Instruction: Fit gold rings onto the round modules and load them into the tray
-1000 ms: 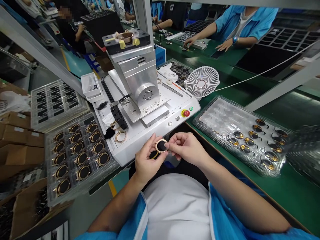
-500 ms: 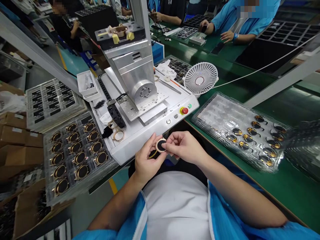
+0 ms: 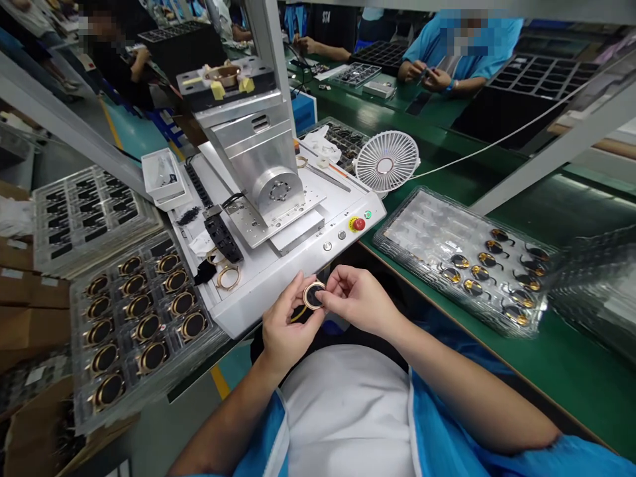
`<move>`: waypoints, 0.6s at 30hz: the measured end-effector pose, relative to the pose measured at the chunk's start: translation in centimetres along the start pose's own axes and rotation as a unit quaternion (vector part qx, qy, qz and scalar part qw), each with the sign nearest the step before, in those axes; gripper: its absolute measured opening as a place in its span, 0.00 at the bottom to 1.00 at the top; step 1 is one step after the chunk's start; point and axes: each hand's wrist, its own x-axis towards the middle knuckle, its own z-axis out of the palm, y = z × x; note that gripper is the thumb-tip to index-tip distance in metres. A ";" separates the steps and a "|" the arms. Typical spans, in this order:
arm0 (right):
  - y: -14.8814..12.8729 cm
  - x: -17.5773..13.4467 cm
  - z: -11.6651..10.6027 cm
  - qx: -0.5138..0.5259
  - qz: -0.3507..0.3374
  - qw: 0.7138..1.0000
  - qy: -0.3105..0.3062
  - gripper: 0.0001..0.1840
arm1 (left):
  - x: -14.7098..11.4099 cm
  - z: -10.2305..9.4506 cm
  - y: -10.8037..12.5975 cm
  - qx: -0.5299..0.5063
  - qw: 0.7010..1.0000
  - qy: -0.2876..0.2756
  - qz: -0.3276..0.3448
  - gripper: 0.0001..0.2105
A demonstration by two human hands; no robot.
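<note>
Between my hands, above my lap, is a round watch case (image 3: pixel 313 296) with a gold rim and a black disc face. My left hand (image 3: pixel 288 324) grips it by the edge, thumb below and fingers above. The thumb of my right hand (image 3: pixel 358 299) presses on the black face, its other fingers curled in behind. What those curled fingers touch is hidden. Just beyond my hands is the front of a white machine base (image 3: pixel 268 285), where a bare gold ring (image 3: pixel 228 277) lies.
A clear tray of gold-rimmed round cases (image 3: pixel 138 306) is at left. To the right, stacked clear trays (image 3: pixel 422 225) hold black discs with cables. A metal fixture (image 3: pixel 268 165), red button (image 3: pixel 358 224) and white fan (image 3: pixel 387 162) stand ahead. A co-worker (image 3: pixel 462 53) sits across the green bench.
The whole view has shifted slightly. My hands keep hold of the watch case, with my right thumb still on its face. Across the bench, the co-worker's hands have come together around a small item.
</note>
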 end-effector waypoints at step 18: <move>11.3 -25.4 -23.0 -0.453 0.158 0.663 0.574 0.22 | 0.5 4.4 -3.6 -0.045 0.967 -0.248 0.025 0.17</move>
